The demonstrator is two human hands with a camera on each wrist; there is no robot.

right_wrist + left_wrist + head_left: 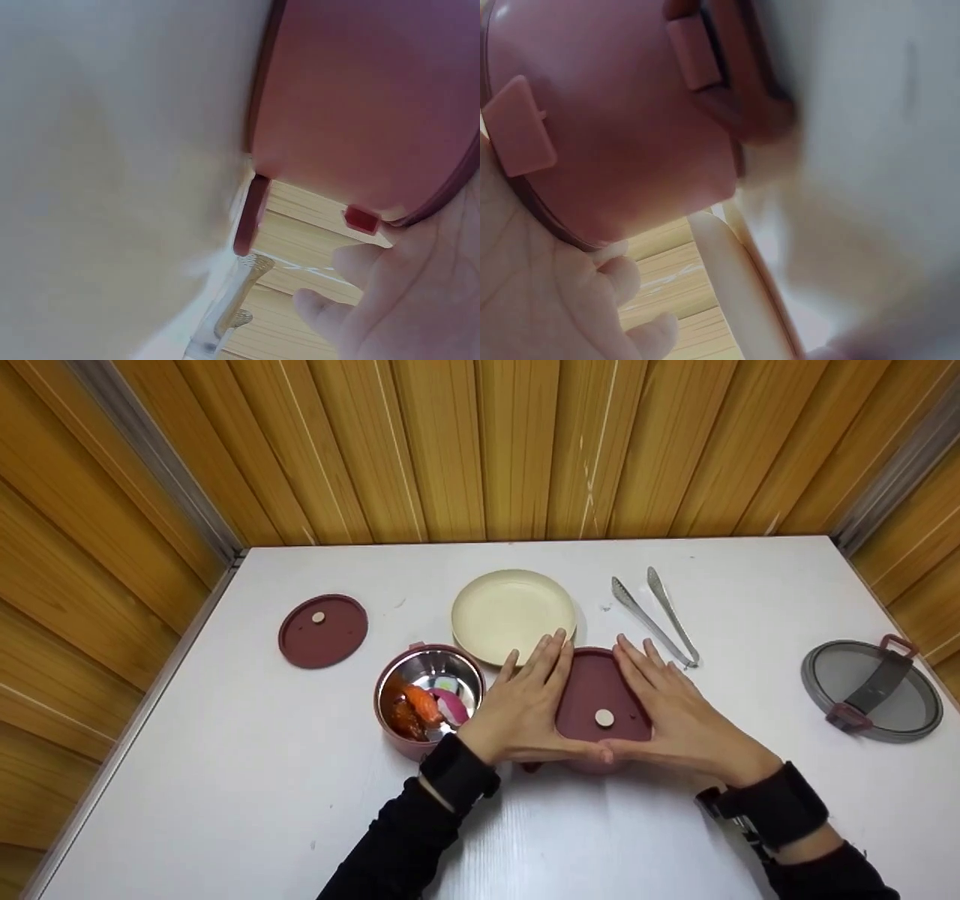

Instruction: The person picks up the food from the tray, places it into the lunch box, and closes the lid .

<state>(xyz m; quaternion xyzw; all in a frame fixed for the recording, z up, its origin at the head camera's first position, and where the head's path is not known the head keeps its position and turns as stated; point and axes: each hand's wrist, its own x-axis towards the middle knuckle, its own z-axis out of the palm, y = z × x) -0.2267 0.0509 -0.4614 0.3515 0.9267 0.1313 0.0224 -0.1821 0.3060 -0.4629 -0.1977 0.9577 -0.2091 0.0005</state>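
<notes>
A dark red lid (600,690) with a pale round knob covers a pink pot (622,127). My left hand (525,705) lies flat over the lid's left side, and my right hand (667,712) over its right side. Both have straight fingers, and the thumbs meet at the near edge. In both wrist views the palms rest against the lid's rim, above the pot wall (360,105). Left of my left hand stands a pot (387,733) without a lid, steel inside, holding several food pieces (424,705) in orange, brown and pink.
A cream plate (514,615) sits behind the pots. Metal tongs (652,615) lie open at the back right. Another dark red lid (322,637) is at the left, and a grey lid (832,675) with a strap lies far right. Wood-patterned walls (517,450) border the white table (225,780).
</notes>
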